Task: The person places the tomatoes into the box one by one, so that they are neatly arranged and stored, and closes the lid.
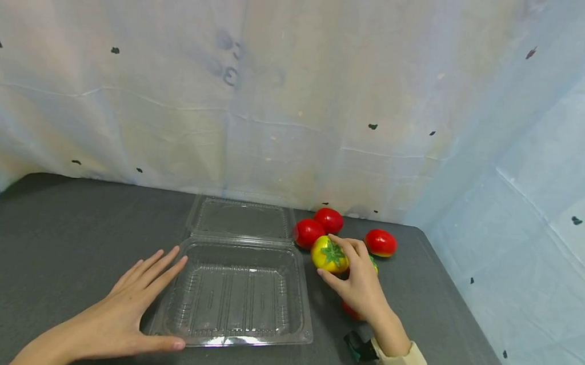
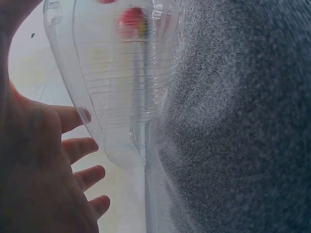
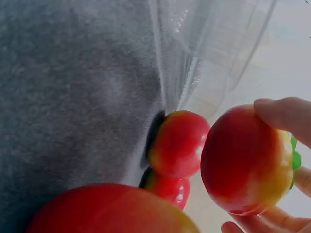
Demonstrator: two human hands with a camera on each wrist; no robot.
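Observation:
My right hand (image 1: 362, 282) pinches a red-and-yellow tomato (image 1: 330, 254) between thumb and fingers, its green leafy top facing up. In the right wrist view this tomato (image 3: 245, 162) is off the table. A clear plastic clamshell box (image 1: 231, 335) lies opened on the table, its lid (image 1: 242, 220) folded back toward the wall. Along the box's left side, my left hand (image 1: 120, 309) has its fingers spread and touches the rim, thumb by the near corner. Just beyond the held tomato lie two red tomatoes, one nearer (image 1: 309, 233) and one farther (image 1: 328, 221).
Another red tomato (image 1: 380, 243) sits to the right. Under my right hand more tomatoes are partly hidden, one red (image 1: 352, 310) nearer my wrist. A pale sheet with dark marks hangs behind the dark grey table (image 1: 83, 217) and along its right side.

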